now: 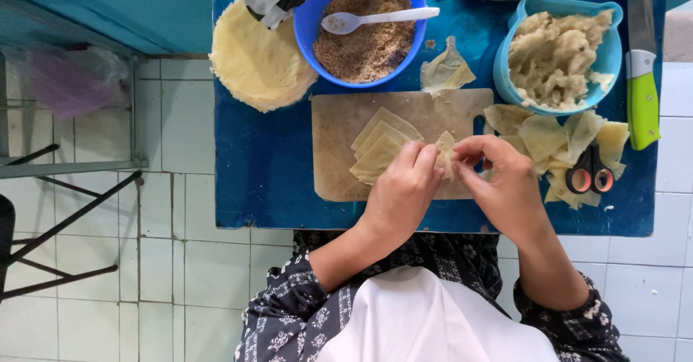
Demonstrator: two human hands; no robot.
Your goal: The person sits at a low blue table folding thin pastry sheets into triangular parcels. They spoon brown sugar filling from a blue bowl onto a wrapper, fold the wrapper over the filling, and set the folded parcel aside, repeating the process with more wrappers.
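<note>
single head-worn view, looking straight down from above, close over small blue-topped table (267, 167), tan cutting board (339, 153) centre frame, white tiled floor (173, 261) left and right, own lap at bottom edge

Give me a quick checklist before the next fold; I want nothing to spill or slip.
1. Left hand and right hand both pinch the small wrapper: ok.
2. Wrapper held over the cutting board: ok.
3. Filling sealed inside: cannot tell, fingers cover it.
4. Cut wrappers stacked on the board beside the left hand: ok.
5. Spoon resting in the crumb bowl: ok.
6. Scissors lying on wrapper scraps, knife at the table edge, apart from both hands: ok.
</note>
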